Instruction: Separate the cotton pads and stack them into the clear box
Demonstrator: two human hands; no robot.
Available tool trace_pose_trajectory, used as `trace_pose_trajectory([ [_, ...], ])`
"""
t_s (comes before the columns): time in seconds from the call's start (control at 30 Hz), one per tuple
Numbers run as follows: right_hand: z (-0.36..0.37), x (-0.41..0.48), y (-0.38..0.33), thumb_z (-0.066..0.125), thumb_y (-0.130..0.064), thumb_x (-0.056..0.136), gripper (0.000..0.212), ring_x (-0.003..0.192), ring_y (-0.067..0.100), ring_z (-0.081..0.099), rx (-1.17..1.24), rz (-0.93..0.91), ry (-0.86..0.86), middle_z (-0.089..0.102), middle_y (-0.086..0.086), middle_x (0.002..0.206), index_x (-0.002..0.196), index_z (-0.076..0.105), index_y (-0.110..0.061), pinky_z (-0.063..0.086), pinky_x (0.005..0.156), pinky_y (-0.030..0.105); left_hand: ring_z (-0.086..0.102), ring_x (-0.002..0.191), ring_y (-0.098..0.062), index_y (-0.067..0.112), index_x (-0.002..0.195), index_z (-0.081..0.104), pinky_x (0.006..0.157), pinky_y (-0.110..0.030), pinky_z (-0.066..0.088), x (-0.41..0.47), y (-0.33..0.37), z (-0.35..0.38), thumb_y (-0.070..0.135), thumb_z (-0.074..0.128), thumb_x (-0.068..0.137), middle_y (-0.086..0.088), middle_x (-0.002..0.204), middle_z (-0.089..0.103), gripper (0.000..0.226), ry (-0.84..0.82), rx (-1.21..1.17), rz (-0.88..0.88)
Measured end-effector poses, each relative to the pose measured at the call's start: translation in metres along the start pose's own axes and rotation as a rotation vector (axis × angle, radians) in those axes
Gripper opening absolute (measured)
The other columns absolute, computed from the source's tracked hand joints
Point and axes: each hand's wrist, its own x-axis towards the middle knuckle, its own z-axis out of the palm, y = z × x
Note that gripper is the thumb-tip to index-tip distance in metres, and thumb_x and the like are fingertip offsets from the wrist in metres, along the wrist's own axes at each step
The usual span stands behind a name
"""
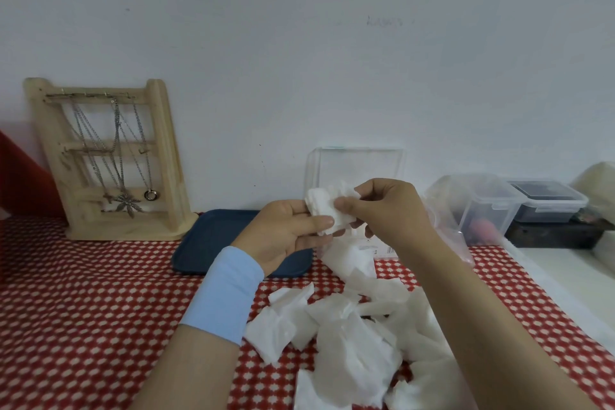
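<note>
Head view.
- Left hand: palm up, thumb pressed onto a clump of cotton pads, fingers closed under it.
- Right hand: pinches the right side of the same clump between thumb and curled fingers.
- Clear box: directly behind the grip, at the wall, its lower part hidden by the hands.
- Loose pad pile: below the grip, on the red patterned cloth.
- Blue tray: beneath and left of the left hand.
- Wooden necklace stand: well left of the grip.

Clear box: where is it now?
Head view, right of centre: the clear box stands by the wall, behind the held cotton pads, between the blue tray on its left and a plastic bag on its right.
</note>
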Motion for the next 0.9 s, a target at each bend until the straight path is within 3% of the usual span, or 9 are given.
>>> trace_pose_trajectory([
  [0.23, -0.01, -0.001, 0.0, 0.077, -0.03, 0.088, 0.017, 0.073, 0.016, 0.072, 0.223, 0.161, -0.18, 0.079, 0.0, 0.093, 0.099, 0.081, -0.017, 0.053, 0.061, 0.027, 0.075, 0.1, -0.025, -0.001, 0.12, 0.066, 0.075, -0.023, 0.061, -0.001, -0.001, -0.008, -0.005, 0.066, 0.09, -0.012, 0.112, 0.076, 0.031, 0.0, 0.02, -0.056],
  [0.37, -0.015, 0.007, 0.001, 0.077, -0.024, 0.089, 0.01, 0.064, 0.017, 0.071, 0.309, 0.1, 0.093, 0.077, -0.001, 0.077, 0.094, 0.078, -0.016, 0.053, 0.053, 0.029, 0.075, 0.099, -0.027, -0.002, 0.123, 0.065, 0.073, -0.024, 0.061, -0.002, -0.001, -0.01, -0.007, 0.064, 0.092, -0.016, 0.114, 0.075, 0.031, 0.007, -0.015, -0.091],
  [0.43, -0.022, 0.008, -0.002, 0.075, -0.02, 0.091, 0.01, 0.06, 0.02, 0.066, 0.342, 0.009, 0.05, 0.07, 0.002, 0.07, 0.094, 0.077, -0.011, 0.049, 0.05, 0.029, 0.076, 0.096, -0.028, -0.002, 0.122, 0.064, 0.072, -0.026, 0.062, -0.002, -0.001, -0.009, -0.002, 0.061, 0.095, -0.017, 0.112, 0.075, 0.027, 0.026, -0.049, -0.102],
  [0.5, -0.027, 0.005, -0.005, 0.072, -0.018, 0.093, 0.011, 0.058, 0.021, 0.06, 0.344, -0.064, -0.111, 0.066, 0.01, 0.071, 0.093, 0.077, -0.008, 0.044, 0.046, 0.028, 0.076, 0.092, -0.028, -0.003, 0.121, 0.064, 0.071, -0.028, 0.063, -0.001, -0.001, -0.007, 0.005, 0.06, 0.098, -0.018, 0.108, 0.076, 0.024, 0.044, -0.061, -0.106],
  [0.6, -0.024, 0.001, -0.007, 0.074, -0.017, 0.091, 0.012, 0.05, 0.017, 0.055, 0.112, -0.107, -0.239, 0.067, 0.009, 0.064, 0.088, 0.076, -0.006, 0.041, 0.044, 0.026, 0.076, 0.094, -0.027, -0.002, 0.121, 0.064, 0.076, -0.031, 0.063, -0.001, -0.001, -0.005, 0.011, 0.061, 0.099, -0.016, 0.106, 0.077, 0.025, 0.036, 0.02, -0.086],
  [0.73, -0.014, 0.0, -0.002, 0.077, -0.02, 0.089, 0.01, 0.042, 0.006, 0.051, -0.171, -0.146, -0.241, 0.063, -0.007, 0.052, 0.083, 0.075, -0.012, 0.04, 0.044, 0.015, 0.077, 0.09, -0.025, 0.0, 0.115, 0.066, 0.075, -0.029, 0.063, -0.004, 0.001, -0.002, 0.012, 0.058, 0.101, -0.017, 0.101, 0.078, 0.021, -0.01, 0.077, -0.094],
  [0.9, -0.011, 0.005, 0.003, 0.086, -0.029, 0.079, 0.014, 0.047, -0.003, 0.051, -0.38, -0.163, -0.154, 0.067, -0.008, 0.065, 0.077, 0.071, -0.028, 0.039, 0.045, 0.008, 0.076, 0.094, -0.028, 0.0, 0.119, 0.065, 0.07, -0.026, 0.062, -0.008, 0.004, -0.001, 0.008, 0.056, 0.101, -0.018, 0.105, 0.077, 0.022, -0.072, 0.108, -0.121],
])
